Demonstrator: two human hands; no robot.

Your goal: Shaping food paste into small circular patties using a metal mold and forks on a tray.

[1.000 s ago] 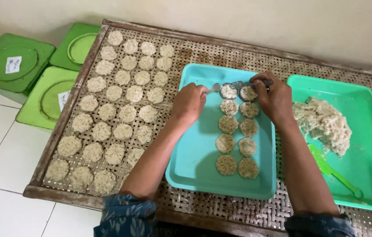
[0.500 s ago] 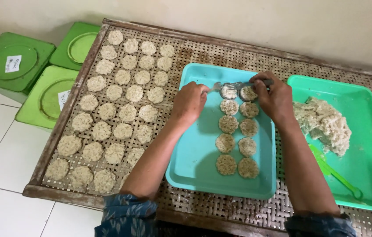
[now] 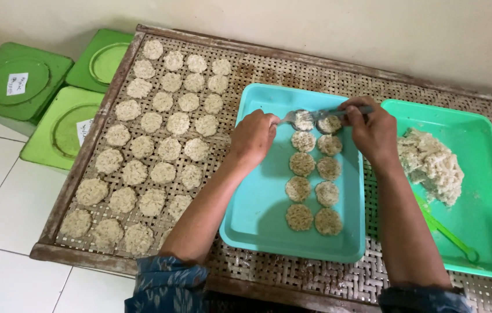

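A teal tray point(image 3: 257, 214) lies on a woven rattan rack point(image 3: 292, 72) and holds two columns of round, pale patties point(image 3: 301, 164). At the tray's far end my left hand point(image 3: 253, 137) pinches a small metal utensil point(image 3: 290, 117) whose head sits on the top-left patty point(image 3: 303, 120). My right hand point(image 3: 375, 132) grips a second metal utensil point(image 3: 355, 110), its tip at the top-right patty point(image 3: 330, 124). Both forearms reach in from the near edge.
To the right, a green tray point(image 3: 489, 174) holds a heap of pale mixture point(image 3: 431, 165) and a green plastic fork point(image 3: 446, 232). Several rows of patties point(image 3: 159, 148) cover the rack's left half. Three green lidded bins point(image 3: 17, 84) stand on the white tiled floor at left.
Almost nothing differs. Both hands stay at the far end of the teal tray, and the utensils shift only slightly over the top two patties.
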